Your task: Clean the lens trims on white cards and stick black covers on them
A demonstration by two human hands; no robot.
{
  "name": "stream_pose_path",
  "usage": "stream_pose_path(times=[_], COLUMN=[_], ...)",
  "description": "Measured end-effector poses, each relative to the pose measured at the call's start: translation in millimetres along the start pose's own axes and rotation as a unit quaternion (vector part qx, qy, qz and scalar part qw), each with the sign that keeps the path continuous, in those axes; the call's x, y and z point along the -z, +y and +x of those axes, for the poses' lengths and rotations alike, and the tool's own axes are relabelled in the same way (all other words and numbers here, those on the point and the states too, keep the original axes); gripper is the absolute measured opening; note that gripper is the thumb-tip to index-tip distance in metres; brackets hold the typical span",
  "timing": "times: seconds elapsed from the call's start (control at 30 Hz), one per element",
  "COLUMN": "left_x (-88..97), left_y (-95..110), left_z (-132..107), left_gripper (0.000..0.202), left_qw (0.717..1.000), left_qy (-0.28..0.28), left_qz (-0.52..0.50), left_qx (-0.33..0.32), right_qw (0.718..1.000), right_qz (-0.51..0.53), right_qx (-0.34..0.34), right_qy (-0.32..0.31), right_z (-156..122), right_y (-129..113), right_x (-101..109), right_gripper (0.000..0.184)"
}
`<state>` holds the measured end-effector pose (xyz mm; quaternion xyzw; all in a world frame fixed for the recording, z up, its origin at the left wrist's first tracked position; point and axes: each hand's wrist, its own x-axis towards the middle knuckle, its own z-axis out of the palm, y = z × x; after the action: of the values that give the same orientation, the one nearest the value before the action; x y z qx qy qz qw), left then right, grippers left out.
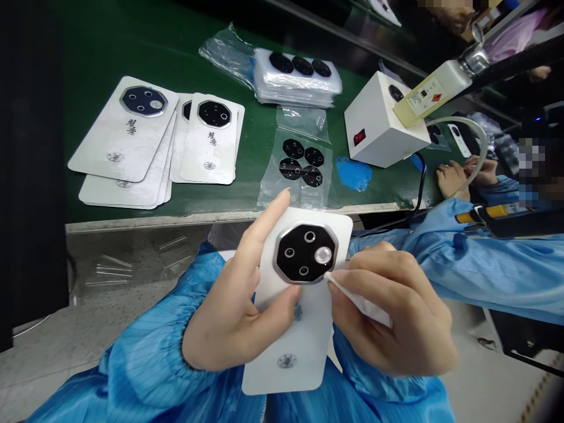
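A white phone back cover point(304, 329) with a black octagonal camera plate point(304, 261) is held above my lap. My left hand point(238, 294) grips this cover along its left side. The thumb lies on the front just below the camera plate, the index finger stretches up past the top-left part, and the other fingers are hidden. Pinched in my right hand point(392, 305) is a thin white cloth or wipe point(363, 302). Its pointed tip touches the lower right rim of the camera plate, near a round silver lens.
On the green bench point(247, 194) lie stacked covers point(145, 141), smaller covers point(209, 147), bagged camera plates point(299, 82) and a clear sheet of plates point(271, 182). A white box point(379, 123), a yellowish bottle point(434, 91) and a blue patch point(352, 173) are rightward. A co-worker's hands point(452, 176) are beyond.
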<state>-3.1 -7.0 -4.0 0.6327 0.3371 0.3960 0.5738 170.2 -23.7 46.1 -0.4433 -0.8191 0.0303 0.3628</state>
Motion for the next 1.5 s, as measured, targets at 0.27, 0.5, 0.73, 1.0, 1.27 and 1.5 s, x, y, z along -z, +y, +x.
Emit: stream_pose_path(times=[0.27, 0.5, 0.73, 1.0, 1.27, 1.5], left_x=[-0.6, -2.0, -6.9, -7.0, -8.5, -2.8], left_y=[2, -1, -3, -4, -6, 0], left_z=[1, 3, 1, 6, 6, 1], left_gripper=[0.079, 0.079, 0.081, 0.084, 0.084, 0.081], left_qw=[1.000, 0.997, 0.995, 0.990, 0.989, 0.997], left_qy=[-0.001, -0.006, 0.025, 0.024, 0.028, 0.015], left_qz=[-0.009, 0.023, 0.058, 0.103, 0.118, 0.042], left_qx=[-0.017, -0.067, -0.071, -0.091, -0.086, -0.062], right_qw=[0.999, 0.998, 0.996, 0.994, 0.988, 0.992], right_qz=[-0.044, -0.058, -0.067, -0.096, -0.145, -0.119], right_qx=[-0.007, 0.015, 0.021, 0.006, 0.021, 0.006], right_qy=[0.001, -0.019, -0.059, -0.057, -0.045, 0.032], right_z=[-5, -3, 2, 1, -2, -7], right_y=[-5, -6, -1, -1, -3, -9], right_x=[-4, -10, -10, -18, -23, -12], right_gripper=[0.014, 0.015, 0.014, 0.010, 0.007, 0.011])
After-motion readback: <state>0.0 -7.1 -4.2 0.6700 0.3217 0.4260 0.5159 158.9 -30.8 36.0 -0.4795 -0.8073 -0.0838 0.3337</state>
